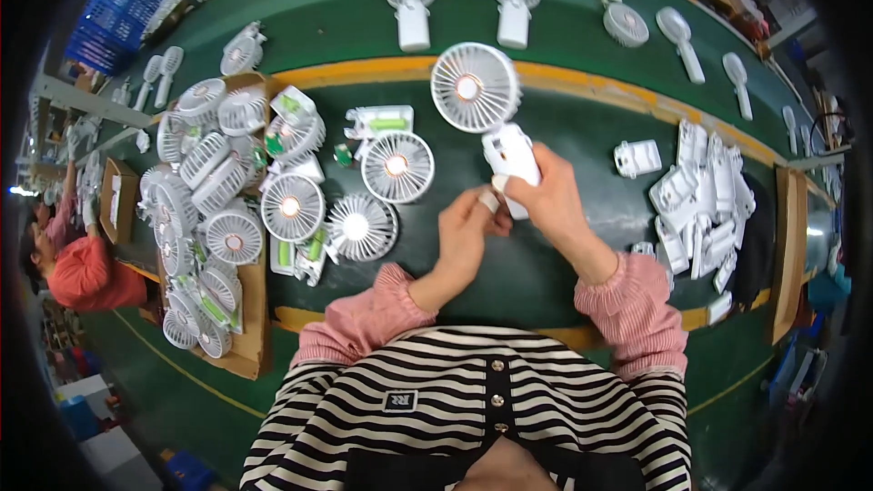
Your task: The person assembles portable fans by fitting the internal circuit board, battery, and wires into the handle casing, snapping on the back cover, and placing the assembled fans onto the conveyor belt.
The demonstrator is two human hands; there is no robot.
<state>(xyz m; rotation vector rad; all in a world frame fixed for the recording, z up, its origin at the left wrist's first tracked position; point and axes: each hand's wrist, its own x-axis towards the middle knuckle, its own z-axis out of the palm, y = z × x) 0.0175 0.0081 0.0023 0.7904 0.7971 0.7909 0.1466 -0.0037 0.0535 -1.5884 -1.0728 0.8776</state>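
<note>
A white handheld fan is held by its handle in my right hand, its round grille pointing away from me. My right fingers and thumb wrap the handle near the middle of the bench. Close to the handle's lower end is my left hand, its fingers curled together with a pale wrap on one finger. Whether something small sits between those fingers is hidden. To the left of my hands lie several unfinished fans, among them one fan head beside an open handle with a green battery.
A cardboard box heaped with fans stands at the left. White handle shells are piled at the right, with a single shell nearer. Beyond the yellow edge, a green belt carries several fans. Another person works at far left.
</note>
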